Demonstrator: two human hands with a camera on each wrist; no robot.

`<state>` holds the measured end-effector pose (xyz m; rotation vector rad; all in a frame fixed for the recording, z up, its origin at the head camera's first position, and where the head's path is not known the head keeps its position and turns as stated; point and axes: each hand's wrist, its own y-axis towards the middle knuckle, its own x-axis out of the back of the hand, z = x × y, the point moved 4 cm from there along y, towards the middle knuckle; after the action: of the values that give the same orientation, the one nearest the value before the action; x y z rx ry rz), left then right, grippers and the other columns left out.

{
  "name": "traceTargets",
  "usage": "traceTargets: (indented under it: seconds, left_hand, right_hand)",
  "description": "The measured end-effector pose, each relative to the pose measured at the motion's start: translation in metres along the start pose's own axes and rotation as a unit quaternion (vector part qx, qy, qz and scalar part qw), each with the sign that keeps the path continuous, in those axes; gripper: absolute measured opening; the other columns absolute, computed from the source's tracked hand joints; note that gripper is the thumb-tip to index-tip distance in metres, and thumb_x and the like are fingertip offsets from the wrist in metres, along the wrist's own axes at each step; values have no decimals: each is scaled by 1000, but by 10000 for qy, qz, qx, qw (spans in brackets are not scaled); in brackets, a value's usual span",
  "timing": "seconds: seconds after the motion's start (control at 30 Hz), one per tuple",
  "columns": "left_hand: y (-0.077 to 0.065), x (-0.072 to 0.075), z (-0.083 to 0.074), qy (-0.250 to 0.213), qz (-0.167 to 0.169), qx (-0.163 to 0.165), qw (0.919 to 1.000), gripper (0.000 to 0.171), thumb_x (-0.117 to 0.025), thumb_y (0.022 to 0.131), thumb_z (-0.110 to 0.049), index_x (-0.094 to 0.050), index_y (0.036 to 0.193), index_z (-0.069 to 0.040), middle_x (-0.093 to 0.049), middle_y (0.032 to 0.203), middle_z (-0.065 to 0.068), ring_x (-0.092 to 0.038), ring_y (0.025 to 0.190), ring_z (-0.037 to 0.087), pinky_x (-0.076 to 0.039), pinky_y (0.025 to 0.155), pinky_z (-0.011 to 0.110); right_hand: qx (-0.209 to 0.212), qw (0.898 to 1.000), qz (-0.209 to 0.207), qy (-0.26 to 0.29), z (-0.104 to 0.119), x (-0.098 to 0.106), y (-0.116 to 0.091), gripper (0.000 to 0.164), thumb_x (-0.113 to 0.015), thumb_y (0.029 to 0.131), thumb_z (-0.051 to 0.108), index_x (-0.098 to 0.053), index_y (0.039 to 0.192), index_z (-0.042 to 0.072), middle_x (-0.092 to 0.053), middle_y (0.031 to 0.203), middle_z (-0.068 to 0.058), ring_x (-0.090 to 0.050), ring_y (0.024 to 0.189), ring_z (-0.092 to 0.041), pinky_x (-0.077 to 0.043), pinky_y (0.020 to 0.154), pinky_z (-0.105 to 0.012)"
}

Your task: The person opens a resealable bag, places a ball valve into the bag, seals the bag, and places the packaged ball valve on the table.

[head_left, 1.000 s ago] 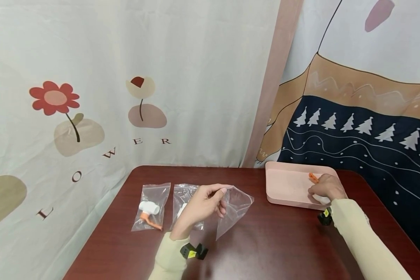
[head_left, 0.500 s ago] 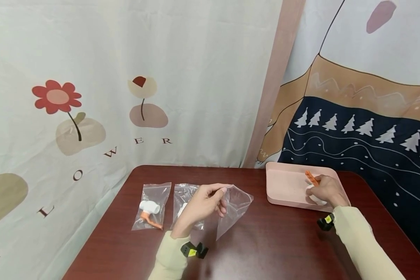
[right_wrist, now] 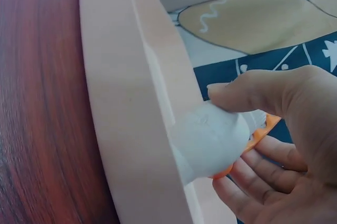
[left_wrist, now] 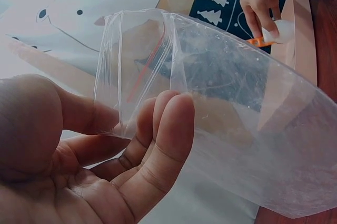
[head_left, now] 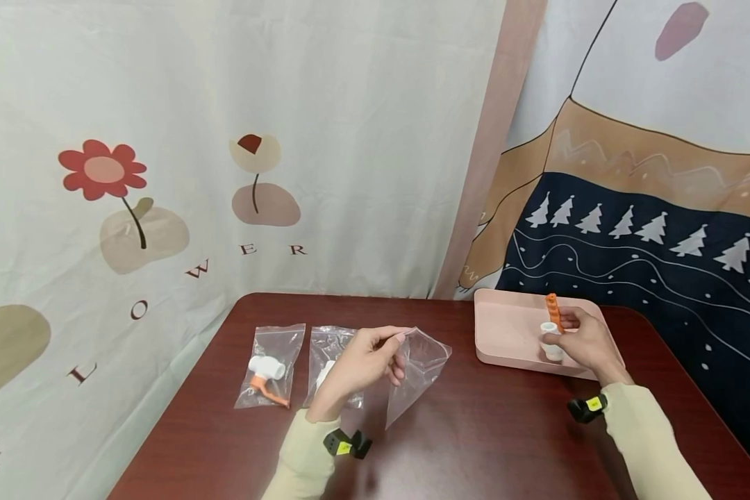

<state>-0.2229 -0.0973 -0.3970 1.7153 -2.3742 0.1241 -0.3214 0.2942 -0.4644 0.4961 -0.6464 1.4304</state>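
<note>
My left hand (head_left: pixel 364 361) pinches the top edge of a clear zip bag (head_left: pixel 417 371) between thumb and index finger. The bag hangs over the table; its mouth edge and a red line (left_wrist: pixel 147 63) show in the left wrist view. Over the pink tray (head_left: pixel 506 326) at the right, my right hand (head_left: pixel 590 342) grips a white plastic valve (head_left: pixel 551 345) with an orange handle (head_left: pixel 553 310). The thumb (right_wrist: pixel 247 89) lies on the white body (right_wrist: pixel 208 139), and the other fingers are behind by the orange part. The valve stands upright, handle up.
At the left of the table (head_left: pixel 475 430) lies a zip bag (head_left: pixel 281 340) containing a white and orange valve (head_left: pixel 267 369). Beside it, a second bag (head_left: pixel 325 340) with something white inside is partly hidden by my left hand. A printed curtain (head_left: pixel 362 173) hangs behind.
My right hand has lifted and turned the valve, so its orange handle now points up above the tray. The left hand with the bag has stayed nearly still.
</note>
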Motion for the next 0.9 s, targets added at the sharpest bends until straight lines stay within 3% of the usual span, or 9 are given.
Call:
traceTargets:
  seconds: [0.13,0.43,0.67,0.8,0.9]
  left_hand:
    - [0,-1,1,-25,30,-30,10000,36,-51,108,-12,-61,139,2,-67,74,23,-65,59,14,-63,59,37]
    - [1,-4,4,4,34,-38,10000,36,-51,107,-12,-60,139,2,-67,76,26,-66,59,15,-63,59,38]
    - [2,-5,4,-13,28,8,10000,36,-52,107,-12,-60,140,1,-67,75,23,-65,59,15,-63,59,37]
    - [3,-6,4,-16,45,8,10000,36,-51,107,-12,-60,140,1,-66,73,19,-65,58,14,-63,58,35]
    - [4,-7,4,10,67,-16,10000,36,-51,108,-12,-60,140,0,-66,73,18,-65,58,14,-63,58,34]
  right_hand:
    - [43,9997,-120,196,3,2,-5,83,-80,87,37,-42,150,0,-51,142,-26,-51,125,-40,-49,95,-44]
    - [612,9960,-431,492,21,4,-21,83,-81,87,46,-46,148,3,-39,149,-22,-56,126,-39,-47,80,-5]
    - [815,9938,-391,649,39,7,-33,83,-78,88,50,-45,149,4,-38,150,-22,-55,131,-41,-56,89,-13]
    - [1023,9910,-393,764,51,9,-39,81,-78,89,47,-45,150,5,-46,146,-21,-57,128,-38,-53,88,-8]
    - [1286,9869,-395,892,61,11,-45,77,-80,88,43,-48,147,6,-53,140,-18,-60,121,-27,-50,87,-4]
